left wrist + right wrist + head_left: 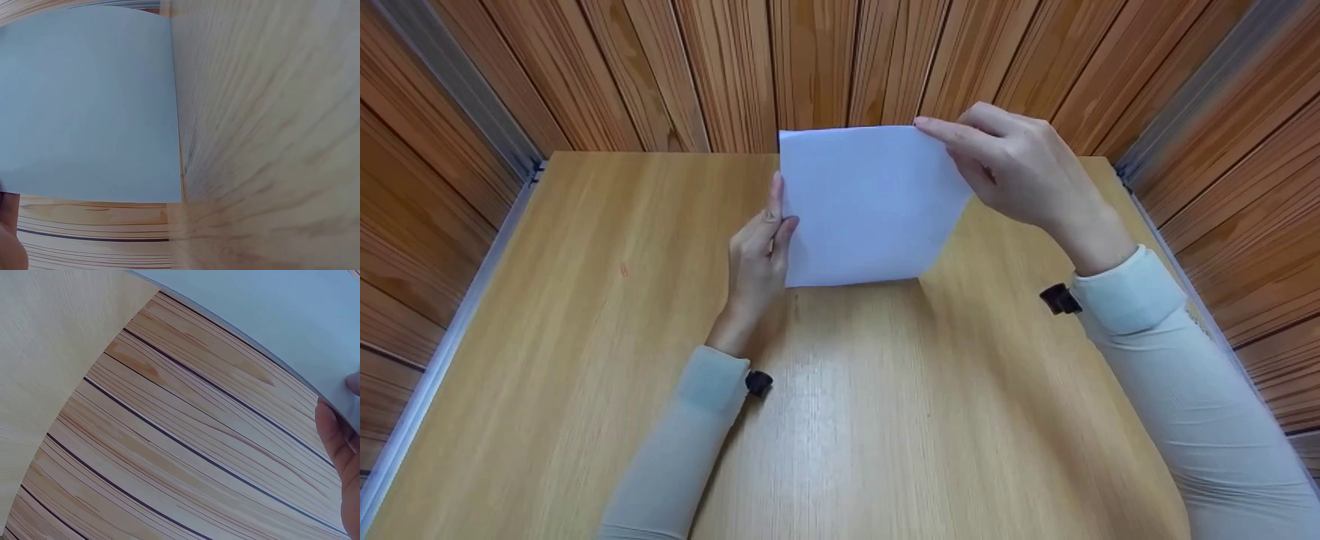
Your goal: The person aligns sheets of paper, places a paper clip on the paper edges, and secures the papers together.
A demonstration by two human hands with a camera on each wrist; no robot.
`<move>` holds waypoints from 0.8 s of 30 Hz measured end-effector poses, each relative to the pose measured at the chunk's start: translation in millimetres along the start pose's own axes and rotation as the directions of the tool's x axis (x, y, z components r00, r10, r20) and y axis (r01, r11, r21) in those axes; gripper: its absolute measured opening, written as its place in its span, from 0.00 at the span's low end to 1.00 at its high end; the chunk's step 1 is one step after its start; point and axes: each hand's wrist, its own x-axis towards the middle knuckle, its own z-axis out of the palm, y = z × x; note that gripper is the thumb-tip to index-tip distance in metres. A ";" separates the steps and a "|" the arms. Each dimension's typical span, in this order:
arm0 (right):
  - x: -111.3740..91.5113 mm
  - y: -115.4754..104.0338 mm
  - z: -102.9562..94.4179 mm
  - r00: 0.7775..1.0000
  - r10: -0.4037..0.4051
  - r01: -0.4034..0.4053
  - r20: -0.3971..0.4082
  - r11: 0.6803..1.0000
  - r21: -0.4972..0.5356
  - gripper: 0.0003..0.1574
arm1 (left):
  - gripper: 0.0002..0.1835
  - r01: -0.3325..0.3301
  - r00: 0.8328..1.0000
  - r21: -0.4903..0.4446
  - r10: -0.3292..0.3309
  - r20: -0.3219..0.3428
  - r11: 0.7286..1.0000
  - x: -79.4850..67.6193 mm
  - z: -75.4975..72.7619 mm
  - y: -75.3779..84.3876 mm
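Observation:
A white sheet of paper (866, 206) stands nearly upright over the far part of the table, its lower edge close to the tabletop. My left hand (757, 259) pinches its left edge, the thumb on the near face and the fingers behind. At the upper right corner, my right hand (1016, 161) grips the paper, its index finger lying along the top edge. The paper (90, 107) fills much of the left wrist view, bowed at the top. In the right wrist view, the right hand's fingers (333, 436) are at the edge of the sheet (270, 309).
The wooden table (585, 337) carries a small reddish mark (623, 270) on its left side. Wood-plank walls (735, 67) stand behind and at both sides, with grey metal rails (442, 322) along the table's side edges. Dark wrist cameras (759, 384) sit at both cuffs.

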 end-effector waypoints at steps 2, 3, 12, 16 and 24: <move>-1.2 0.4 1.0 1.000 0.007 -0.007 -0.009 1.000 0.005 0.29 | 0.30 0.002 1.000 -0.003 -0.002 -0.005 1.000 0.0 0.2 -0.5; -2.1 0.7 1.7 1.000 0.012 -0.012 -0.018 1.000 0.012 0.29 | 0.30 0.002 1.000 -0.005 -0.002 -0.007 1.000 -0.1 0.4 -0.7; -12.2 4.6 12.7 0.986 0.095 -0.082 -0.135 0.992 0.097 0.25 | 0.30 0.014 1.000 -0.014 -0.014 -0.014 1.000 0.4 1.7 -1.5; -15.2 5.0 18.3 0.973 0.129 -0.103 -0.192 0.984 0.142 0.24 | 0.30 0.012 1.000 -0.011 -0.012 -0.020 1.000 0.7 1.7 -1.3; -19.6 2.9 27.7 0.941 0.213 -0.160 -0.262 0.964 0.211 0.23 | 0.29 0.008 0.999 -0.003 -0.008 -0.040 1.000 1.4 1.5 -0.5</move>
